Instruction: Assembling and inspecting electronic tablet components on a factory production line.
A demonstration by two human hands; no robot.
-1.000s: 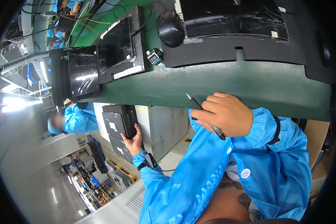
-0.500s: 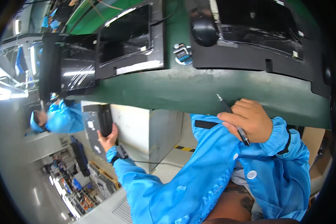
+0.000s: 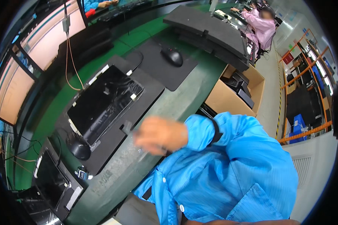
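Observation:
My right hand (image 3: 160,135), smeared by motion, is closed over the near edge of the green-topped bench (image 3: 116,172). Dark bits at its fingers and below its palm fit the slim black pen seen in it earlier; most of the pen is hidden. Just left of this hand, a black screen panel (image 3: 105,99) with white tabs lies on a black foam board (image 3: 148,95). A black mouse (image 3: 79,149) rests by the panel's lower left corner. My left hand is out of view.
Another black mouse (image 3: 172,57) sits on a dark mat (image 3: 184,69). Stacked black boards (image 3: 210,28) overhang the bench's far end. Beside it stands a cardboard box (image 3: 229,98) with black parts. A small metallic item (image 3: 82,173) and a second panel (image 3: 50,180) lie lower left. A person in pink (image 3: 261,28) sits far off.
The view has swung to the right, bringing in the cardboard box and rack. My left hand, earlier touching a black part at the left, has gone from view. My right hand is now blurred.

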